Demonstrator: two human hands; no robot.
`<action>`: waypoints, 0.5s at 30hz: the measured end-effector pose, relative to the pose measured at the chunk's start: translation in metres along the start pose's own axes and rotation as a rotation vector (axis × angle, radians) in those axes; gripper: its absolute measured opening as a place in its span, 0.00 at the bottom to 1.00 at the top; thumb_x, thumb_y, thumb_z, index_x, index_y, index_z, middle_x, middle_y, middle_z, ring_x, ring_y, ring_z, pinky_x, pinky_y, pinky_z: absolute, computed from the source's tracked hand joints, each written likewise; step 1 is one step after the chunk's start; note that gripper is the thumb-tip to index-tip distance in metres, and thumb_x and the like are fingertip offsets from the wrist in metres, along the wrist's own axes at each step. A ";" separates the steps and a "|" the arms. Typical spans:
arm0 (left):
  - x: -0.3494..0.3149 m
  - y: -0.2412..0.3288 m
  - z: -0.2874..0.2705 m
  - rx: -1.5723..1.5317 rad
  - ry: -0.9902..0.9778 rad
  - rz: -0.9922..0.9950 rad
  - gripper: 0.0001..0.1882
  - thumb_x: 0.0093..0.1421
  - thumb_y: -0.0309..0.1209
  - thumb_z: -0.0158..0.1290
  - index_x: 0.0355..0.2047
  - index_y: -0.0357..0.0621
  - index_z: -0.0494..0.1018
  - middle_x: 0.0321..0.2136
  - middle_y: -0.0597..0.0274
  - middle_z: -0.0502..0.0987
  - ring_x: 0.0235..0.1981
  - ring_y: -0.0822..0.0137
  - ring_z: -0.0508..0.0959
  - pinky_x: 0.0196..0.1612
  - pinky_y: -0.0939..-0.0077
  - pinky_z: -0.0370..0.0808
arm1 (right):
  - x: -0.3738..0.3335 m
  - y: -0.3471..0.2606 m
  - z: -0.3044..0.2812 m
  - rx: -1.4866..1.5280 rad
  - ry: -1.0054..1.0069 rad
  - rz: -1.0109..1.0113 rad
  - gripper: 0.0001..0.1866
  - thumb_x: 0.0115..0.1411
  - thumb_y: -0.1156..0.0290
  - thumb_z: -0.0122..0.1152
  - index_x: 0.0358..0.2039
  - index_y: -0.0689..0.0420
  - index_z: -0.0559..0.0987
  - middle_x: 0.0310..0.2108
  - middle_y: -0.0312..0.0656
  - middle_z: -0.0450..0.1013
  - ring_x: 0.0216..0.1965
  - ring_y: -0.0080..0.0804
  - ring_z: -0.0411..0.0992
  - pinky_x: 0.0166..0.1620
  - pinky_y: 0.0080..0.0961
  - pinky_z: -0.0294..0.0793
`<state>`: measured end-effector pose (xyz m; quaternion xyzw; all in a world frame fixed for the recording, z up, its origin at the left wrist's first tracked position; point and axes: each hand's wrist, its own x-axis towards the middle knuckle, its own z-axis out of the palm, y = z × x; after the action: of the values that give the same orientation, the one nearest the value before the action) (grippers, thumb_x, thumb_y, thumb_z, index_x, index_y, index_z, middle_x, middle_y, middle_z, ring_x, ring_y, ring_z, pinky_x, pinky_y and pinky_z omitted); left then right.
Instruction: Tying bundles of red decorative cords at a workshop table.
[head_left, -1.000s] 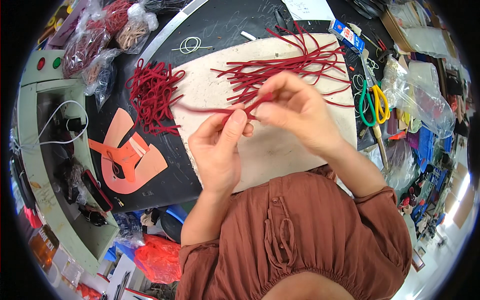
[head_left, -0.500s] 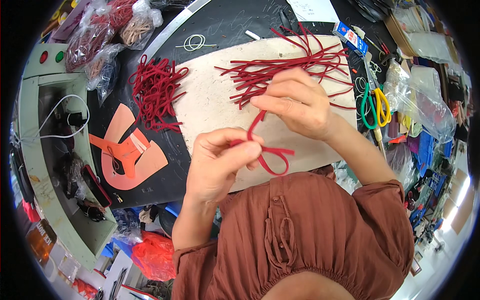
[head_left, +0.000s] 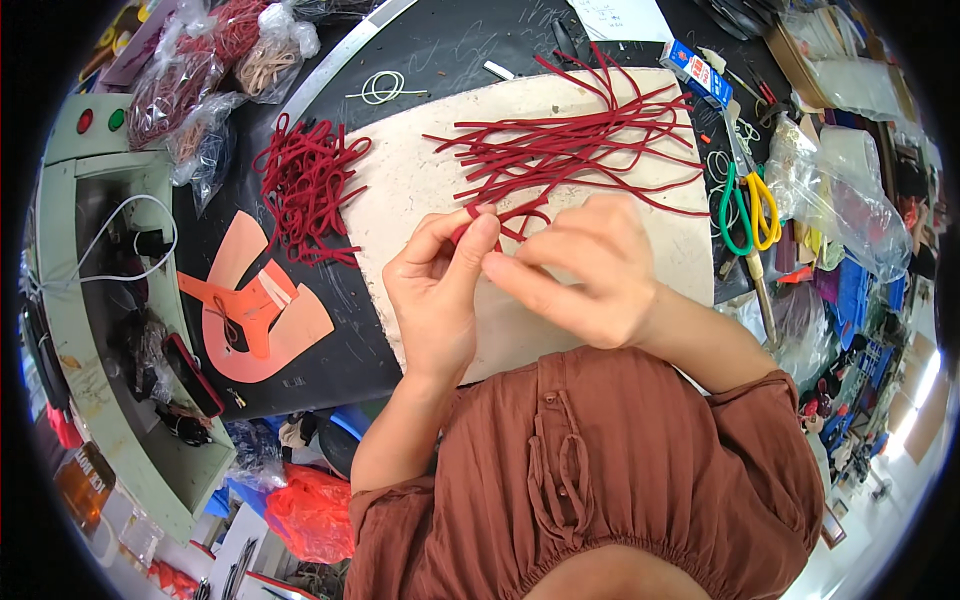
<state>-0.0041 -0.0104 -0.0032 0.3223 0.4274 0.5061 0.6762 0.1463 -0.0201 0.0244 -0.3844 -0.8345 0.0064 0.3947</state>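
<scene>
A dark red cord [head_left: 513,213] is held over the pale board [head_left: 395,200], bent into a small loop. My left hand [head_left: 438,290] pinches it between thumb and fingers. Close against its right side, my right hand [head_left: 590,272] has curled fingers meeting the cord; part of this hand is smeared by motion, and its fingers partly hide the strand. Beyond my hands, many straight red cords [head_left: 560,150] lie spread on the board. At the board's left edge is a heap of looped red cords [head_left: 312,190].
Orange cut pieces [head_left: 262,310] lie on the black table at left, beside a grey-green machine [head_left: 95,330]. Green- and yellow-handled scissors [head_left: 765,215] and a small blue box [head_left: 698,75] sit at right. Plastic bags of cord [head_left: 180,90] stand at the back left.
My right hand has come down and left, close to my left hand. The cord's loop, which hung below my left fingers, now shows above and beyond them.
</scene>
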 end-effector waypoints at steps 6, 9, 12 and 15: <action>-0.004 0.006 -0.005 0.104 -0.283 0.044 0.06 0.55 0.20 0.51 0.33 0.33 0.72 0.32 0.62 0.71 0.35 0.75 0.70 0.40 0.82 0.66 | 0.006 0.017 -0.002 0.982 -0.048 0.755 0.08 0.44 0.75 0.64 0.28 0.55 0.79 0.25 0.33 0.72 0.28 0.21 0.69 0.29 0.18 0.66; -0.005 0.012 -0.004 0.021 -0.346 0.022 0.06 0.54 0.19 0.51 0.33 0.33 0.72 0.32 0.61 0.73 0.34 0.75 0.71 0.39 0.82 0.67 | 0.007 0.014 -0.002 1.180 -0.049 0.997 0.05 0.48 0.74 0.63 0.27 0.57 0.77 0.24 0.32 0.72 0.27 0.15 0.68 0.29 0.16 0.67; -0.004 0.014 -0.007 0.033 -0.279 -0.091 0.07 0.53 0.18 0.52 0.34 0.32 0.72 0.31 0.58 0.75 0.33 0.75 0.73 0.38 0.82 0.70 | 0.006 0.009 -0.001 1.315 -0.005 1.090 0.07 0.49 0.75 0.63 0.29 0.61 0.75 0.26 0.35 0.72 0.29 0.20 0.69 0.33 0.17 0.67; -0.005 0.016 -0.004 0.166 -0.195 -0.004 0.08 0.52 0.17 0.52 0.34 0.31 0.72 0.30 0.57 0.76 0.30 0.74 0.75 0.35 0.83 0.72 | 0.004 0.003 0.001 0.978 -0.053 0.836 0.05 0.51 0.74 0.61 0.28 0.61 0.75 0.25 0.35 0.72 0.28 0.19 0.69 0.32 0.17 0.68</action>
<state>-0.0154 -0.0106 0.0105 0.4242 0.4006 0.4339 0.6865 0.1458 -0.0154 0.0253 -0.4525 -0.5245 0.5491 0.4677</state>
